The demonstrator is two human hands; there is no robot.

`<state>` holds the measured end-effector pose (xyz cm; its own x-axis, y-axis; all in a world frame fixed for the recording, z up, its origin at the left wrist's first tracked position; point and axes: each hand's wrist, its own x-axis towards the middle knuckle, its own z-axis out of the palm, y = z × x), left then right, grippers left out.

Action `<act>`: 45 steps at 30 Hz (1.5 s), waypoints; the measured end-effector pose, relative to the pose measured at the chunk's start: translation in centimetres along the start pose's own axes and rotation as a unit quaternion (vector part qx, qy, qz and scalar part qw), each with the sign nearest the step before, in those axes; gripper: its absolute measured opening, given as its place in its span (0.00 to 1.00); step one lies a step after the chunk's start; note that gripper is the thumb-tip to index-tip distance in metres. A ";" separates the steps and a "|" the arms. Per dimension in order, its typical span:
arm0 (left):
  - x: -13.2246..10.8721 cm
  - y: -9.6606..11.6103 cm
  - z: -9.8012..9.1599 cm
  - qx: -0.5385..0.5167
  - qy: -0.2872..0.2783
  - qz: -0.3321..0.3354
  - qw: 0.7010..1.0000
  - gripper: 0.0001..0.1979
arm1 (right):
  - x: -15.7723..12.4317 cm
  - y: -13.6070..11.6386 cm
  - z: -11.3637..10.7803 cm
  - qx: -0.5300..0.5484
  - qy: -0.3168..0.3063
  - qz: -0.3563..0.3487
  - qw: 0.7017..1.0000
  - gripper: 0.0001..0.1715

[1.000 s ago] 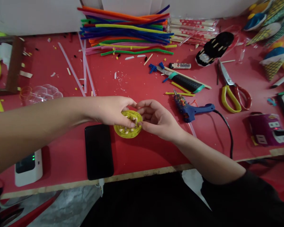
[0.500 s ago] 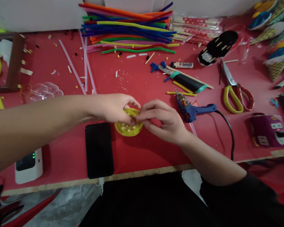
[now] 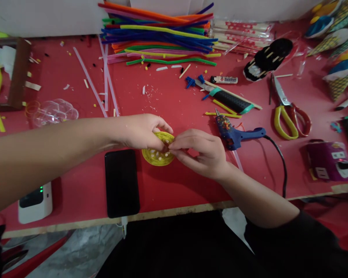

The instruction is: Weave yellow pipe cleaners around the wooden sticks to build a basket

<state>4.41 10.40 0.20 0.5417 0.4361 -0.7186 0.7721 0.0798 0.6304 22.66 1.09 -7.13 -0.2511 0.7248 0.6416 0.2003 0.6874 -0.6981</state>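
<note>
A round yellow piece (image 3: 158,159) dotted with small white bits is near the middle of the red table. My left hand (image 3: 143,131) grips it from the left, the thumb lying across its top and the fingers around its far side. From the right, my right hand (image 3: 201,150) reaches to the same piece, thumb and fingertips pinched together beside my left thumb. Whatever sits between those fingertips is too small to make out. Just left of and below the piece lies a black phone (image 3: 122,183).
Colourful pipe cleaners (image 3: 162,34) lie along the back. To the right are a blue glue gun (image 3: 234,135) with its cord, pliers (image 3: 230,100), scissors (image 3: 284,106) and a purple power socket (image 3: 330,160). A white device (image 3: 36,204) stands at the lower left.
My right hand has turned slightly, its knuckles lower and its fingers more bent at the yellow piece. My left hand keeps its grip. The whole view has shifted very slightly.
</note>
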 end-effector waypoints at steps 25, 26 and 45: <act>-0.6 -0.3 -0.7 -0.066 -0.063 -0.004 0.996 0.44 | -0.2 -0.1 0.0 -0.018 -0.002 0.022 1.000 0.11; -0.6 -0.4 -0.7 -0.066 -0.065 0.000 0.996 0.44 | -0.1 -0.1 0.0 -0.015 -0.003 0.024 1.000 0.12; -0.6 0.1 -0.4 -0.079 -0.031 -0.026 0.996 0.39 | 0.4 -0.5 -1.8 0.027 -0.042 0.119 0.992 0.10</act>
<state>4.07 10.49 0.84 0.5253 0.3716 -0.7655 0.7406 0.2433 0.6263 24.18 1.10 -5.94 -0.2811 0.8586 0.4288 0.2137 0.4916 -0.8442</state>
